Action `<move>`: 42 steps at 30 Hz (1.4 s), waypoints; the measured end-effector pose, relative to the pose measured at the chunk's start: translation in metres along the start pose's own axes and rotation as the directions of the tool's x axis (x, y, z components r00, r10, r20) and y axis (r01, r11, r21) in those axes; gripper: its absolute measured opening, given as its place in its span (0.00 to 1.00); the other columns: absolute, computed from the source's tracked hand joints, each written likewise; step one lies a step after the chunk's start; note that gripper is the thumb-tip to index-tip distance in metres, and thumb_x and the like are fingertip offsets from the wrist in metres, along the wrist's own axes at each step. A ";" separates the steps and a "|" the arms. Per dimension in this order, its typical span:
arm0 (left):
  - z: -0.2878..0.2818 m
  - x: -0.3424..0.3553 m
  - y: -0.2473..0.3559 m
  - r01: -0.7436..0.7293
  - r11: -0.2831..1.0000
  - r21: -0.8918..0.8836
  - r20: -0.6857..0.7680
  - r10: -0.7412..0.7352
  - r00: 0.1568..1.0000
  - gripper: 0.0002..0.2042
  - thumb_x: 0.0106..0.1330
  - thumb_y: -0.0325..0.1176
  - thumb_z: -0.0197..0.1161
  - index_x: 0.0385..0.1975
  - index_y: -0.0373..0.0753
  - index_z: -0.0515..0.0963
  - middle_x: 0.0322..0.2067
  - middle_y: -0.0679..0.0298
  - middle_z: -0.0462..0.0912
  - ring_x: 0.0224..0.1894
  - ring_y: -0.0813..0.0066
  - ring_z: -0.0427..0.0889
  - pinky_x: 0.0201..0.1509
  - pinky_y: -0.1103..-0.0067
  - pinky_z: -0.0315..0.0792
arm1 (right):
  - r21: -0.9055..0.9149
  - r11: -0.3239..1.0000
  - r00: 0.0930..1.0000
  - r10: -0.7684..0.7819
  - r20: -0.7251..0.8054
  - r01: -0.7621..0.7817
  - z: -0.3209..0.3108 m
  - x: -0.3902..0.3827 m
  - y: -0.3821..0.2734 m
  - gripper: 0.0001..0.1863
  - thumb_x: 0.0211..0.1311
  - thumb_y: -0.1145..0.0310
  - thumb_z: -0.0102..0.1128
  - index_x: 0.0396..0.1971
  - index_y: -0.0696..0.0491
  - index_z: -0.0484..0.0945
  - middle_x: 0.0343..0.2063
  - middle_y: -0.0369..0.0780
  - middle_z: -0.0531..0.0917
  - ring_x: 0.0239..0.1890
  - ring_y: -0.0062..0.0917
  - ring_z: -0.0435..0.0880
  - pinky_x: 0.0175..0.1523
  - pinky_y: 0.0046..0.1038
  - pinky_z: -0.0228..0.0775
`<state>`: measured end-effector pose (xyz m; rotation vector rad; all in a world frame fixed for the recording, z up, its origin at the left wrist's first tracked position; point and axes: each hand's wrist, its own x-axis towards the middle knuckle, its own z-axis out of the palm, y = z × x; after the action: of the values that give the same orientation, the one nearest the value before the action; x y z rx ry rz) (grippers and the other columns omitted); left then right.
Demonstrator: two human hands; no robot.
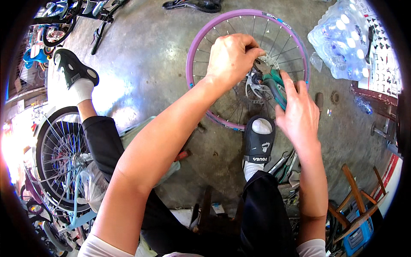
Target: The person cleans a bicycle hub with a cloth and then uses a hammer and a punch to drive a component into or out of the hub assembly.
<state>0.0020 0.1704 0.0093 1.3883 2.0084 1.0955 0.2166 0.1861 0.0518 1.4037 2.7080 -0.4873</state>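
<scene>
A bicycle wheel with a purple rim [193, 47] lies flat on the floor in front of me. Over its far side, my left hand [233, 58] is closed in a pinch; whatever sits between thumb and fingertips is too small to make out. My right hand [302, 109] grips green-handled pliers [278, 92], whose jaws point toward the hub. Beside the pliers, a silver disc rotor [253, 92] shows at the wheel's middle, partly covered by the tool. The pliers' jaw tips are hard to see among the hub parts.
My shoe [260, 139] stands against the near rim. Wrenches [280, 162] and other tools lie right of it. Shrink-wrapped bottles [338, 43] stand at far right, a wooden stool [355, 192] at near right. A bicycle wheel [64, 158] stands at left; a black saddle [192, 5] lies far off.
</scene>
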 end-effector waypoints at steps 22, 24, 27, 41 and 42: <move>0.006 0.022 0.003 0.056 0.984 0.169 0.112 -0.076 0.991 0.16 0.64 0.44 0.72 0.39 0.36 0.89 0.31 0.52 0.90 0.35 0.57 0.90 0.44 0.67 0.81 | 0.163 0.978 0.980 -0.151 0.128 0.130 0.022 0.042 0.054 0.30 0.53 0.76 0.68 0.57 0.51 0.69 0.45 0.51 0.84 0.47 0.54 0.84 0.48 0.52 0.77; 0.002 0.020 0.004 0.060 0.982 0.180 0.129 -0.084 0.988 0.16 0.65 0.44 0.71 0.39 0.35 0.88 0.32 0.53 0.90 0.35 0.59 0.90 0.44 0.69 0.81 | 0.157 0.976 0.975 -0.170 0.141 0.148 0.023 0.048 0.059 0.30 0.53 0.76 0.67 0.57 0.51 0.69 0.44 0.51 0.84 0.47 0.54 0.85 0.48 0.52 0.77; -0.011 -0.007 -0.005 0.135 0.991 0.004 -0.028 -0.135 0.991 0.14 0.66 0.41 0.70 0.40 0.35 0.86 0.35 0.50 0.90 0.40 0.54 0.91 0.49 0.65 0.82 | 0.150 0.978 0.970 -0.170 0.175 0.144 0.024 0.055 0.062 0.30 0.53 0.76 0.66 0.57 0.50 0.68 0.42 0.51 0.85 0.46 0.53 0.84 0.48 0.52 0.76; -0.037 -0.329 -0.138 0.538 0.593 0.599 -0.065 -0.634 0.771 0.24 0.64 0.41 0.73 0.52 0.33 0.73 0.46 0.46 0.78 0.51 0.43 0.79 0.53 0.56 0.75 | 0.082 0.977 0.960 -0.211 0.185 0.199 0.034 0.068 0.078 0.24 0.59 0.70 0.68 0.52 0.56 0.67 0.36 0.54 0.85 0.42 0.56 0.85 0.47 0.53 0.75; -0.039 -0.329 -0.142 0.526 0.572 0.630 -0.025 -0.662 0.749 0.25 0.63 0.41 0.73 0.53 0.33 0.73 0.46 0.47 0.78 0.52 0.43 0.80 0.54 0.57 0.75 | 0.076 0.979 0.961 -0.201 0.192 0.190 0.035 0.069 0.078 0.24 0.59 0.70 0.68 0.51 0.56 0.67 0.35 0.55 0.85 0.42 0.56 0.85 0.47 0.53 0.76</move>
<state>0.0213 -0.1709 -0.1056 0.8510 2.4817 -0.0346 0.2355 0.2715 -0.0141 1.0382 2.6989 -0.6832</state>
